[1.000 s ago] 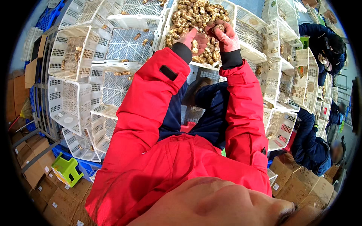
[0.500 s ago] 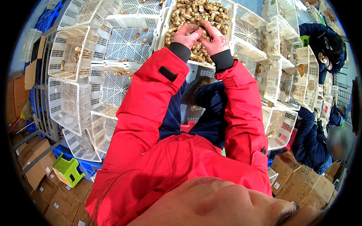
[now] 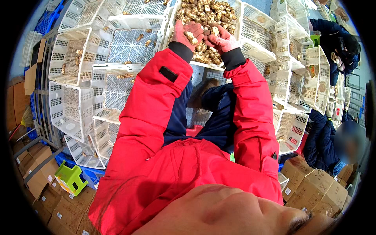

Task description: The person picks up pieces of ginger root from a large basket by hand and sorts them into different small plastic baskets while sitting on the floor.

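Note:
A white crate (image 3: pixel 169 39) in front of me is heaped with stubby brown-and-white mushrooms (image 3: pixel 205 11). Over its near part, my left hand (image 3: pixel 181 34), in what looks like a thin pink glove, is turned palm up with one pale mushroom (image 3: pixel 190 38) lying across it, thumb side out. Close beside it on the right, my right hand (image 3: pixel 224 41) is curled around another mushroom (image 3: pixel 214 31), whose whitish end shows between thumb and fingers. A small dark piece between the two hands is too unclear to name.
White slotted crates surround me; the left one (image 3: pixel 132 46) holds a few mushrooms, and more crates (image 3: pixel 257 30) stand right. Co-workers in dark clothes (image 3: pixel 338 47) are at far right. A green stool (image 3: pixel 70 178) and cardboard boxes (image 3: pixel 313 188) lie behind.
My hands were closer together with backs showing. Now the left has turned palm up and moved slightly left, showing a mushroom in it; the right has turned, showing its mushroom.

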A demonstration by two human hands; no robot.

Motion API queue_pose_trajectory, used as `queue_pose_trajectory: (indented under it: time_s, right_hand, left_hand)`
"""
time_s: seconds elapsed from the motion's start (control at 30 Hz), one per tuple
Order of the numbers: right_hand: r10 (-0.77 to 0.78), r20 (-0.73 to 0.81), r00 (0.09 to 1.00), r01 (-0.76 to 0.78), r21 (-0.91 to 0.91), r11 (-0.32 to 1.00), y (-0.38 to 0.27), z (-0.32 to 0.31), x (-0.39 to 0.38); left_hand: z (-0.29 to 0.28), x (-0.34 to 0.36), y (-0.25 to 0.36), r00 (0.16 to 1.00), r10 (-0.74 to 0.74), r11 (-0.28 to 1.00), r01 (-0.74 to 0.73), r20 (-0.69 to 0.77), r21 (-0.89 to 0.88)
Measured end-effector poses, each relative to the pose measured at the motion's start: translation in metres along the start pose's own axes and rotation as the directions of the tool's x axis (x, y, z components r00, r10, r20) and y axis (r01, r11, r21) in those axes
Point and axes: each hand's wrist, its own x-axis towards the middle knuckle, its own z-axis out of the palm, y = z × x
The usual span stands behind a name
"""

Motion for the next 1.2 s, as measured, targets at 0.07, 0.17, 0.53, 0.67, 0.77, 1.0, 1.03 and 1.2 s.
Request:
queue_pose_trajectory:
  time_s: [0.07,0.17,0.53,0.67,0.77,1.0,1.03,1.2]
  right_hand:
    - [0.003,-0.017,1.000,-0.003,-0.020,1.000,0.000,0.001,0.002]
    - [-0.035,-0.007,0.999,0.034,-0.150,0.988,-0.009,0.010,0.000]
    - [-0.257,-0.095,0.962,0.076,-0.808,0.584,0.007,0.033,0.005]
    - [-0.320,-0.116,0.940,0.210,-0.543,0.813,-0.002,0.025,0.000]
    - [-0.283,-0.189,0.940,0.182,-0.423,0.888,-0.011,0.025,0.001]
    - [-0.233,-0.260,0.937,0.143,-0.325,0.935,-0.025,0.003,-0.003]
    - [-0.224,-0.209,0.952,0.136,-0.365,0.921,-0.023,0.003,-0.002]
    - [-0.148,0.040,0.988,0.151,-0.427,0.892,-0.016,0.022,-0.002]
  left_hand:
    - [0.001,-0.001,0.000,1.000,0.009,1.000,-0.009,-0.002,0.013]
    - [0.002,-0.001,0.001,0.999,-0.002,1.000,0.003,-0.035,0.029]
    - [-0.012,0.008,-0.003,1.000,-0.012,0.976,0.014,-0.011,0.216]
    - [0.010,-0.012,-0.006,0.998,-0.053,0.985,0.047,0.030,0.165]
    - [-0.006,0.003,-0.005,0.960,-0.028,0.972,-0.040,0.280,0.234]
    - [0.000,-0.004,-0.005,0.973,0.056,0.998,-0.064,0.224,0.028]
    - [0.000,-0.003,-0.004,0.971,0.041,0.999,-0.042,0.235,0.000]
    - [-0.001,-0.004,-0.005,0.989,0.104,0.976,-0.121,0.102,0.181]
